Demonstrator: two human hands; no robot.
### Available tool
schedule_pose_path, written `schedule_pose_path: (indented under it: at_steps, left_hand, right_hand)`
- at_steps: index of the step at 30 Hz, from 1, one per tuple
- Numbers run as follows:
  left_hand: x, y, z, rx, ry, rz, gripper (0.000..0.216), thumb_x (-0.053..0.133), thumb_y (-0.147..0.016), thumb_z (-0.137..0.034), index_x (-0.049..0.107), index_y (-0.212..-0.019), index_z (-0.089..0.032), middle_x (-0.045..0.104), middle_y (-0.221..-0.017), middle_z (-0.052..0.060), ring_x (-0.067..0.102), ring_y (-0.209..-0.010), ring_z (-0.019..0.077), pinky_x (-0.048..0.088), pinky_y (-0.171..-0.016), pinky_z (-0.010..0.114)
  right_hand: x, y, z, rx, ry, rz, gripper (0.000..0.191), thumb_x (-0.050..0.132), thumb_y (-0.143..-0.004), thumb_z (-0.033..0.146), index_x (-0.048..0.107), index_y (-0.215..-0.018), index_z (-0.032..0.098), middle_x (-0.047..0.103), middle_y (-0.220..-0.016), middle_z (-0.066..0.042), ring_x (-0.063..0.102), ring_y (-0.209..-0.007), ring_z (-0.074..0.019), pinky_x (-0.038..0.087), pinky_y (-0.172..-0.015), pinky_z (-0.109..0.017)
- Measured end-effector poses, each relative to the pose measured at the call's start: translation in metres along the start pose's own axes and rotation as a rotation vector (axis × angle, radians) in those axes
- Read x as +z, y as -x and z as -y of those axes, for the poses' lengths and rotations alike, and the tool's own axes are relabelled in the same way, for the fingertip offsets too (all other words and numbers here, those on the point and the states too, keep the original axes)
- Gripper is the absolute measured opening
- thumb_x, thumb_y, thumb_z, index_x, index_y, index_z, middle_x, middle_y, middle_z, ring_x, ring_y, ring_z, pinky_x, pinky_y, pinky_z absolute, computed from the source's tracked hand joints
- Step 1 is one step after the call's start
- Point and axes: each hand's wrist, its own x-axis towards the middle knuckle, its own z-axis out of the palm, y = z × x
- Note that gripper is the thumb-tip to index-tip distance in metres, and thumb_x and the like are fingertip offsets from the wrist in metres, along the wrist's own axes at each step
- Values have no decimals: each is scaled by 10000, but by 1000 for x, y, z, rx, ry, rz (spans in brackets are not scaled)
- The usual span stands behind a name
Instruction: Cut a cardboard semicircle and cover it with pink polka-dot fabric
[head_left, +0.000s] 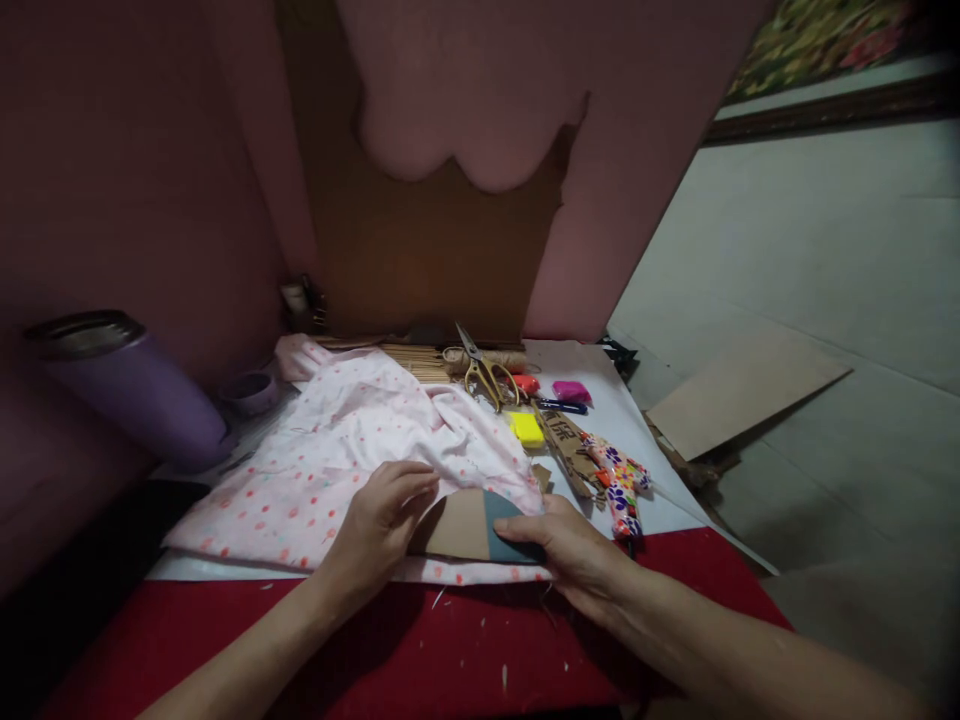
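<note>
My right hand (pixel 574 548) grips the right end of a curved-top cardboard piece (pixel 454 525), tan on the left and blue-grey on the right. Its thumb lies across the blue-grey part. Close to the cardboard's left end is my left hand (pixel 386 515), fingers loosely bent and slightly apart; whether it touches the edge is hard to tell. Under both hands spreads a crumpled white cloth (pixel 300 480) with pink and red dots. It covers much of the white tabletop sheet, and part of its lower edge shows below the cardboard.
Gold-handled scissors (pixel 484 370) lie beyond the cloth, near a yellow block (pixel 527 429), a pink packet (pixel 571 392) and thin wooden sticks (pixel 420 362). A flower-patterned glue gun (pixel 621 485) rests at right by torn cardboard (pixel 566 445). A purple tumbler (pixel 139 395) stands left.
</note>
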Motion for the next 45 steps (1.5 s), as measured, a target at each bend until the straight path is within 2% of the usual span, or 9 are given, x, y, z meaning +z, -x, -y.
schedule_pose_path:
  at_steps: [4, 7, 12, 17, 24, 30, 35, 41, 45]
  left_hand:
    - [3, -20, 1, 3, -28, 103, 137, 542, -824, -130, 663, -863, -179, 680, -882, 56, 585, -844, 170, 468, -745, 303]
    - [9, -32, -3, 4, -102, 149, 141, 552, -819, -167, 685, -841, -208, 667, -794, 44, 548, -807, 197, 429, -732, 351]
    - [19, -40, -8, -24, -188, 136, 109, 570, -806, -228, 673, -786, -198, 609, -707, 44, 494, -759, 218, 390, -690, 376]
    - [21, -39, -6, 18, -190, 112, 98, 554, -806, -170, 619, -734, -186, 583, -704, 33, 483, -761, 207, 404, -659, 339]
    - [19, -26, -12, 173, -234, 118, 171, 486, -856, -165, 607, -735, -175, 596, -773, 58, 455, -831, 224, 374, -775, 406]
    - [18, -32, -8, 134, -248, 99, 169, 434, -878, -159, 602, -891, -169, 593, -860, 73, 465, -853, 219, 410, -737, 380]
    - [20, -36, -5, 129, -299, 112, 130, 502, -850, -186, 603, -768, -174, 591, -787, 53, 477, -797, 208, 414, -685, 355]
    - [21, -32, -12, 264, -443, 131, 216, 435, -874, -182, 607, -744, -183, 594, -806, 87, 448, -861, 258, 364, -778, 445]
    - [21, -31, -11, 308, -472, 128, 223, 425, -876, -178, 606, -746, -179, 592, -802, 91, 441, -879, 265, 359, -788, 448]
  right_hand:
    - [0, -1, 2, 19, -23, 45, 406, 714, -499, 141, 659, -899, 100, 703, -694, -50, 631, -632, -175, 474, -621, -272]
    - [0, -1, 3, 21, -14, 53, 416, 732, -499, 141, 658, -906, 101, 706, -696, -47, 636, -636, -173, 476, -630, -268]
    - [0, -1, 1, 1, -14, 51, 367, 719, -524, 132, 667, -887, 106, 701, -675, -39, 627, -606, -170, 481, -666, -294]
    - [-1, -2, 0, 8, -3, 45, 312, 716, -535, 134, 673, -844, 110, 692, -674, -43, 627, -625, -179, 478, -710, -322]
    - [1, 0, 2, -39, -26, 55, 395, 716, -551, 114, 666, -943, 117, 705, -736, -41, 638, -673, -177, 479, -714, -305]
    - [2, 2, 4, -14, -37, 78, 400, 729, -552, 132, 674, -948, 113, 711, -733, -45, 642, -669, -176, 478, -725, -303]
    - [1, 2, 3, -12, -26, 59, 374, 731, -541, 128, 676, -910, 110, 705, -708, -46, 642, -654, -178, 479, -725, -310]
    - [0, -1, 2, -1, -17, 6, 297, 728, -533, 119, 669, -824, 114, 685, -665, -34, 627, -654, -174, 478, -682, -295]
    - [-1, -2, 1, -4, -34, 10, 335, 727, -533, 113, 667, -862, 115, 685, -695, -26, 624, -673, -169, 476, -697, -293]
